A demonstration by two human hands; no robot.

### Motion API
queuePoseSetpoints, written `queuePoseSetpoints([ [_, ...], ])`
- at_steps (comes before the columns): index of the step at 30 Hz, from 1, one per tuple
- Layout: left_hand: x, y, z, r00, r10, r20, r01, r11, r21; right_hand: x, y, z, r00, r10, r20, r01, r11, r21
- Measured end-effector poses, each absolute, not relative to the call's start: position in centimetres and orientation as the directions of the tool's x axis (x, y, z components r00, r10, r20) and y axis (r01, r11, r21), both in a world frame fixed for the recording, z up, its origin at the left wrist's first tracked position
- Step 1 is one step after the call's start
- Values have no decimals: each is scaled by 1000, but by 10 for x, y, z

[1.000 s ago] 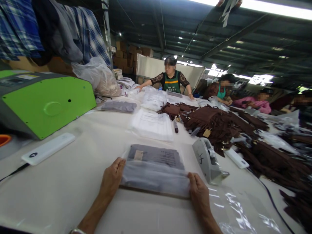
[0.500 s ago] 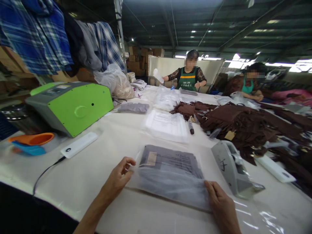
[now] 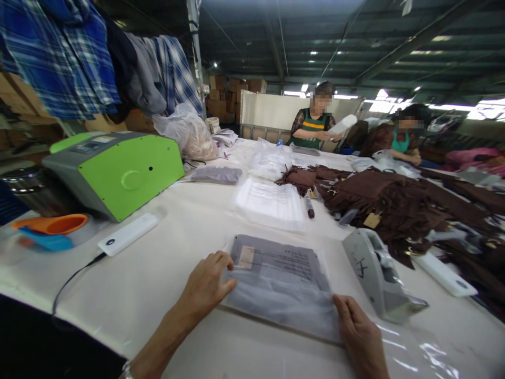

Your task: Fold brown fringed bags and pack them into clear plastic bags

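Gripping the right edge of the bagged grey package [image 3: 280,292], the right hand [image 3: 358,329] had some fingers hidden. The left hand [image 3: 207,281], thumb and fingers parted, was open at the left edge; contact was hard to tell. The package lay on the near table [image 3: 130,289], its print [image 3: 294,260] (blurred beneath cloudy plastic) unreadable.

Your left hand [image 3: 207,281] is partly open, its thumb [image 3: 228,288] apart from the curled fingers [image 3: 223,258] above it and a silvery band [image 3: 126,369] around the wrist well behind them, while your right hand [image 3: 360,329] pinches, knuckles bent behind its fingertips.
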State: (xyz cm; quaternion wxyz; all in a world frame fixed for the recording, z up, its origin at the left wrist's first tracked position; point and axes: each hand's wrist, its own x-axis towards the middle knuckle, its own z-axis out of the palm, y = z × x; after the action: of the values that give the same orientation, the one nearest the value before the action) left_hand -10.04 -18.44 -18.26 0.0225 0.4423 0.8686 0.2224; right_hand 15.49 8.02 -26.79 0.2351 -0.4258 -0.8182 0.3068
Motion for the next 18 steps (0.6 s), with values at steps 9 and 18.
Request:
queuePoseSetpoints([
  [9, -101, -181, -181, -654, 753, 66, 722, 596, 351, 153, 73, -264, -490, 862, 131, 537, 417, -734],
  [18, -114, -191, -177, -524, 848, 74, 754, 422, 502, 149, 65, -256, -461, 882, 95, 540, 364, -759],
])
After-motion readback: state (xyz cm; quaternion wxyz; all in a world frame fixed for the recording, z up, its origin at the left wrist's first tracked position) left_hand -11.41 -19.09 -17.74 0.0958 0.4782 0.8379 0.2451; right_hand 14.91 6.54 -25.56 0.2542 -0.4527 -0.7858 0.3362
